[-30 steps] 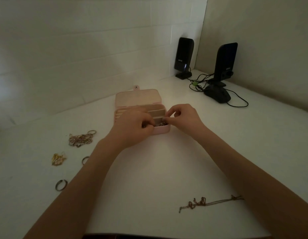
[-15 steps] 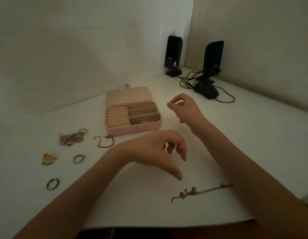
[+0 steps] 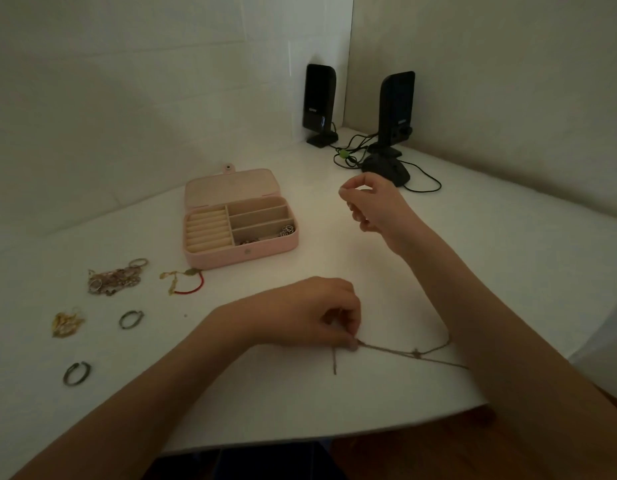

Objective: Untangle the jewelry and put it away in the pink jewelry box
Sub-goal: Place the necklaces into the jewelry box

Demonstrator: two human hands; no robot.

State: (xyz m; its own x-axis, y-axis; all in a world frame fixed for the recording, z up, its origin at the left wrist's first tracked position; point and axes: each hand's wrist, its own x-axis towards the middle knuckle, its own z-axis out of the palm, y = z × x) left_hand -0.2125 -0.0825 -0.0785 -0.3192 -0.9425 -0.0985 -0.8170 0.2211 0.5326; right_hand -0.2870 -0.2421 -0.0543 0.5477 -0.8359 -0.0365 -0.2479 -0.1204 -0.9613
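Observation:
The pink jewelry box (image 3: 244, 252) lies open on the white table, with a few pieces in its front right compartment. My left hand (image 3: 310, 313) pinches one end of a thin knotted chain (image 3: 386, 348) near the table's front edge. The chain runs right from it and passes behind my right forearm. My right hand (image 3: 376, 206) hovers right of the box, its fingers curled with thumb and forefinger together, and nothing shows in it.
Left of the box lie a tangled pile of chains and rings (image 3: 115, 278), a red cord bracelet (image 3: 186, 282), a gold piece (image 3: 66, 323) and two dark rings (image 3: 130, 319) (image 3: 77, 373). Two black speakers (image 3: 319, 98) (image 3: 397, 105) with cables stand in the back corner.
Both hands left the box. My left hand came down to the front of the table and took hold of the chain, pulling it straighter. My right hand stayed raised beside the box.

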